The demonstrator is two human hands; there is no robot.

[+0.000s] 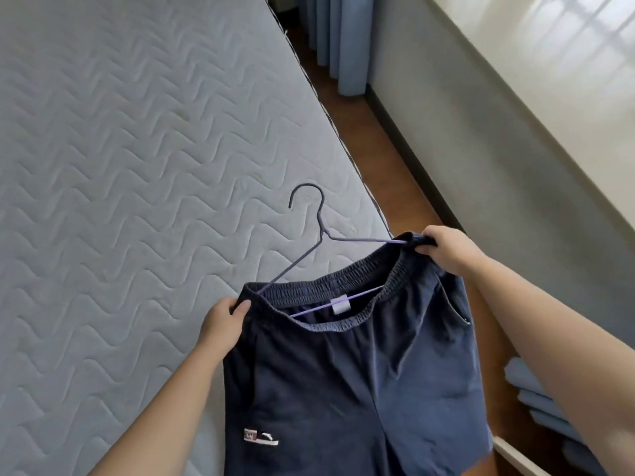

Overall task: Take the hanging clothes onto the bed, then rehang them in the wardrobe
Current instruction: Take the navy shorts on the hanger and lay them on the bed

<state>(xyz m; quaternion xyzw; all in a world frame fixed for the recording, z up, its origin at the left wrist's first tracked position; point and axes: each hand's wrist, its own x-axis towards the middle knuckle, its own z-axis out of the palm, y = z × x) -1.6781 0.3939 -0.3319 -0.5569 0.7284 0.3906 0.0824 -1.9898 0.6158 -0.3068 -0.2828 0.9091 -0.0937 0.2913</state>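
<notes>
Hanging at six o'clock, navy blue elastic-waisted fabric shorts (347,389) overlap the edge of the grey quilted mattress (120,166); the left hand (222,321) pinches the waistband's nine-o'clock end; the right hand (448,250), fingers curled, grips its two-o'clock end; a thin purple wire hanger (322,231) sits inside the waistband, hook towards eleven o'clock.

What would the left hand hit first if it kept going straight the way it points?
Probably the hanger, whose wire runs beyond it, since the left hand grips the shorts; past that lies the mattress. Depth is hard to judge.
</notes>
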